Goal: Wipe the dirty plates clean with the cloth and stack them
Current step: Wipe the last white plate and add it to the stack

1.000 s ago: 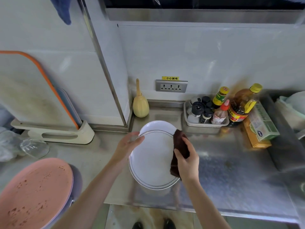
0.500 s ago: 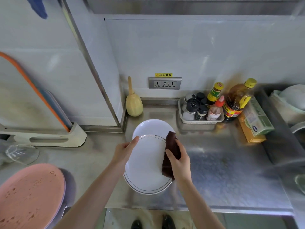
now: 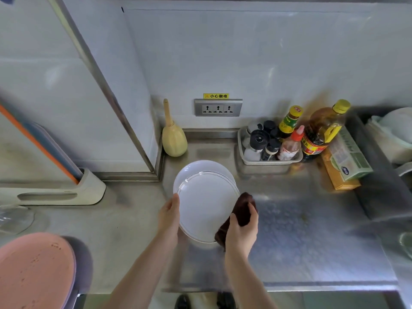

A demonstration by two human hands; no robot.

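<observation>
Stainless counter (image 3: 301, 230), corner of tiled walls. White rimmed plate (image 3: 205, 204) held tilted over another white plate (image 3: 196, 168), left hand (image 3: 169, 216) curled on its left edge, right hand (image 3: 242, 229) clamped round dark cloth (image 3: 242, 208) at right rim. Could slip and chip lower plate if lowered crooked. Condiment tray (image 3: 267, 160) close behind; stained pink plate (image 3: 33, 273) well apart, unwiped.

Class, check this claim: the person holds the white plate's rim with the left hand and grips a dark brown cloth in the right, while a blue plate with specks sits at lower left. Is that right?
Not quite. The speckled plate at lower left is pink, not blue, as the head view shows. The rest stands: the left hand holds the white plate by its rim and the right hand grips the dark brown cloth.
</observation>
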